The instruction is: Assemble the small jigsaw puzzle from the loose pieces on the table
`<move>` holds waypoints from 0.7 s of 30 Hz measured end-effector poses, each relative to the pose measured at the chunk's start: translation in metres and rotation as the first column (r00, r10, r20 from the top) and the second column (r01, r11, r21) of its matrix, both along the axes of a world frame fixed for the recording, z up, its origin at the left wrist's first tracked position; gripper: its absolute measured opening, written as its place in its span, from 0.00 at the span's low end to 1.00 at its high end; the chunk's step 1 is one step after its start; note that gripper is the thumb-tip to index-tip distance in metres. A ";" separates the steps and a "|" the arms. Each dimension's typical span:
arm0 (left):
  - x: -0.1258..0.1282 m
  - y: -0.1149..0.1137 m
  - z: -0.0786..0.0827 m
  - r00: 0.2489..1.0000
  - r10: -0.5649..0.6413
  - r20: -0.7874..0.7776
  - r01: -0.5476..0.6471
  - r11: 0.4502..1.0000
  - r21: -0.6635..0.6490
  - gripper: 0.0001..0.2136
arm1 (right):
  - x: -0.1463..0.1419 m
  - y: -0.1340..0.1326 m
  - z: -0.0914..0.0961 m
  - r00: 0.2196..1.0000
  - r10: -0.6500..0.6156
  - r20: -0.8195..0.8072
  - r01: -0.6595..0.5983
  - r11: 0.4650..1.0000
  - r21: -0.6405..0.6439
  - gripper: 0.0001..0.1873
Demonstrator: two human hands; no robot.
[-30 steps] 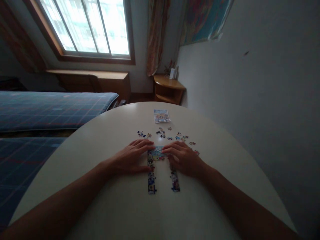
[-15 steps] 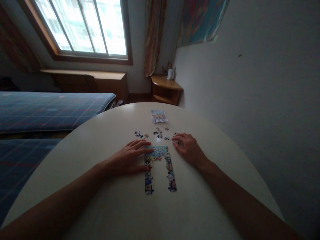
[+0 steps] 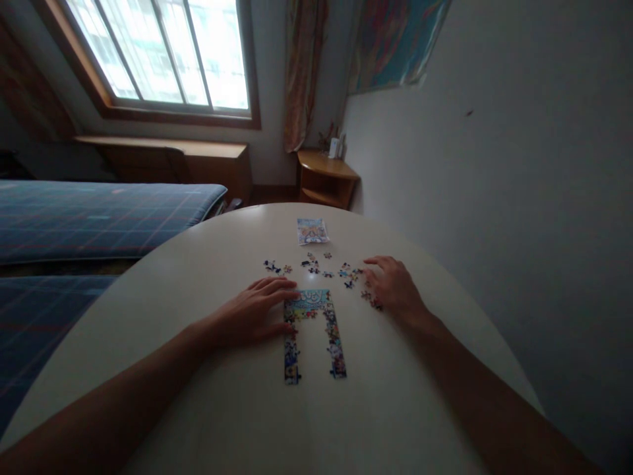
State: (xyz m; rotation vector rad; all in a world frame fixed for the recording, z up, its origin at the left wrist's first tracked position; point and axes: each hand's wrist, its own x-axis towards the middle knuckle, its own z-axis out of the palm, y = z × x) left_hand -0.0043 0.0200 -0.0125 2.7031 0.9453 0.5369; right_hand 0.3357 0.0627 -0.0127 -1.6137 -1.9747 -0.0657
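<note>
A partly joined jigsaw puzzle (image 3: 337, 346) lies on the white table, a blue-topped band with two legs running down towards me. My left hand (image 3: 253, 309) is spread flat, its fingertips resting on the puzzle's upper left edge and the thumb on its left leg. To the right, my right hand (image 3: 395, 287) hovers low or rests on the table, fingers loosely bent and apart, beside loose puzzle pieces (image 3: 372, 301). No piece shows in its fingers; their undersides are hidden. Another cluster of pieces (image 3: 349, 274) lies just left of its fingertips.
More loose pieces lie beyond the puzzle, at the middle (image 3: 312, 265) and left (image 3: 277, 267). A small printed picture sheet (image 3: 312, 231) is behind them. Past the round table (image 3: 212, 415) stand a blue plaid mattress (image 3: 99, 221) and a corner shelf (image 3: 329, 165); a wall rises at right.
My right hand has moved right, away from the puzzle, uncovering loose pieces that were under or behind it. The left hand stays on the puzzle. The view has shifted slightly.
</note>
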 end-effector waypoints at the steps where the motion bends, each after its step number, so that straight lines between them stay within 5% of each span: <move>1: 0.000 0.000 0.000 1.000 -0.001 0.001 0.001 1.000 -0.001 0.26 | 0.004 0.002 -0.002 1.000 -0.007 0.003 0.007 1.000 0.006 0.15; 5: 0.001 0.002 -0.001 0.997 0.078 0.014 -0.078 0.997 0.008 0.22 | 0.006 0.006 -0.008 0.997 0.075 0.027 -0.075 0.997 -0.011 0.16; 11: -0.001 0.010 -0.008 0.917 0.397 0.036 -0.398 0.913 0.088 0.21 | -0.001 0.005 -0.007 0.993 0.105 0.053 -0.101 0.992 -0.074 0.15; 21: 0.001 0.008 -0.011 0.892 0.451 -0.002 -0.449 0.889 0.087 0.20 | 0.002 0.010 -0.012 0.995 0.096 -0.003 -0.096 0.992 -0.086 0.15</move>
